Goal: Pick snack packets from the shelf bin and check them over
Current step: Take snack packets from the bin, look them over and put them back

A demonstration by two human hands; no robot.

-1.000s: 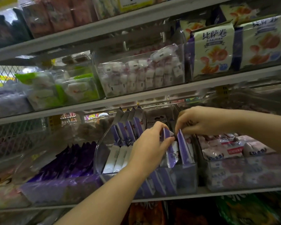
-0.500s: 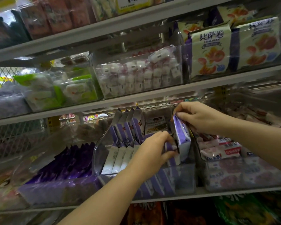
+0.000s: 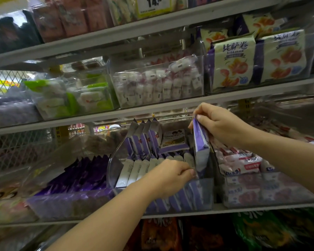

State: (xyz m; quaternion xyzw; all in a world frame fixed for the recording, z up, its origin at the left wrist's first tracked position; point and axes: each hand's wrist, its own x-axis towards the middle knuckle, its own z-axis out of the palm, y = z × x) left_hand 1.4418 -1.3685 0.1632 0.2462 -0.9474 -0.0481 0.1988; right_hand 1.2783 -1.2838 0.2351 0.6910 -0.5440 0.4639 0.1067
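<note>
While right hand (image 3: 219, 124) pinches top edge of purple-white packet (image 3: 200, 151), upright at right end of clear bin (image 3: 203, 194), left hand (image 3: 172, 175) curls closed on packet's lower edge. Purple-white packet rows (image 3: 143, 142) fill bin leftward; pink packets (image 3: 241, 163) in right neighbour bin.

Two bare forearms, seemingly sleeveless, no jewellery visible

Grey metal shelves (image 3: 152, 113) ran across in dim light. A yellow price tag (image 3: 154, 4) hung above. Wire mesh (image 3: 16, 147) backed the left side.
</note>
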